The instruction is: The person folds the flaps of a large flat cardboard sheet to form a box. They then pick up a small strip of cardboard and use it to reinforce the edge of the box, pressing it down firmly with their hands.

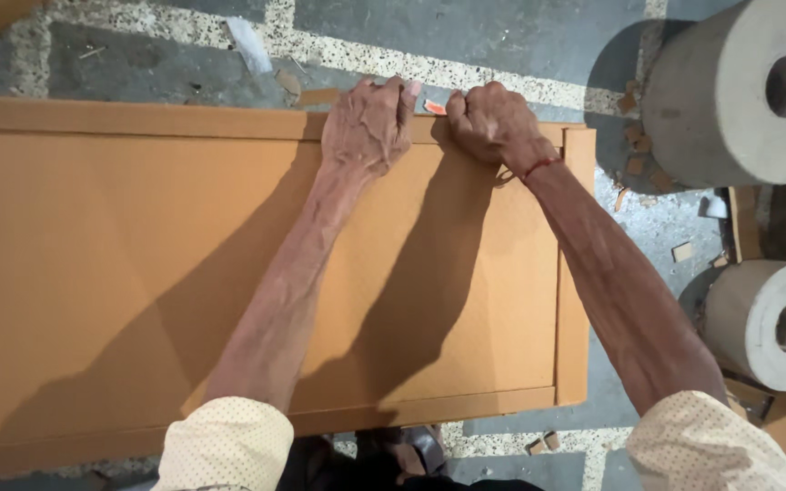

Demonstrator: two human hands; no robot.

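Observation:
A large orange-brown wooden panel [120,264] with a raised frame lies flat across the floor below me. My left hand [367,125] rests on its far frame edge with the fingers curled over the rim. My right hand [491,120], a red thread around its wrist, is closed into a fist just to the right, also on the far edge. Between the two hands a small orange-red scrap [434,107] shows at the rim; whether either hand pinches it I cannot tell.
Two big grey cylindrical rolls with hollow cores stand to the right, one at the top [743,86] and one lower [766,320]. Small wood offcuts [682,251] and scraps litter the speckled floor [466,41]. My feet show under the panel's near edge.

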